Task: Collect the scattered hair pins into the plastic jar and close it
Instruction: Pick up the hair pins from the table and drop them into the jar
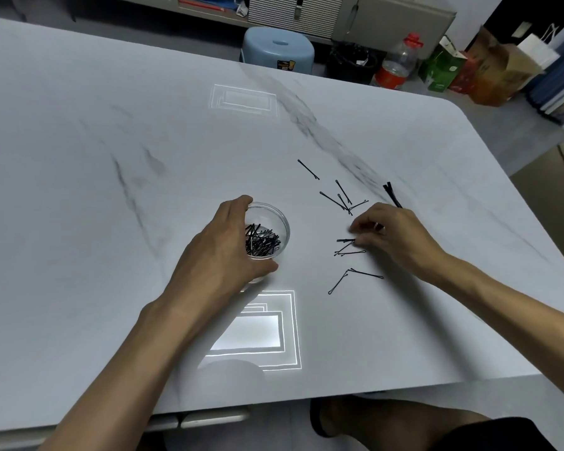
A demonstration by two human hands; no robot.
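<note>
A clear plastic jar [279, 219] stands open on the white marble table [111, 157], with several black hair pins inside. My left hand [222, 252] wraps around the jar from the left. My right hand [394, 236] pinches a hair pin [345, 239] at its fingertips, low over the table, and a bunch of black pins [392, 194] sticks out behind its knuckles. Loose pins lie scattered to the jar's right: one far pin [308, 169], a crossed cluster [342, 200], a few pins [349, 252] under the fingertips, and two nearer pins [355, 278]. No lid is visible.
Beyond the table's far edge stand a blue stool [279, 48], a plastic bottle with a red cap [399, 61], and boxes and paper bags [489, 70]. The table's rounded right corner [469, 125] and near edge [339, 395] are close. My knees show below.
</note>
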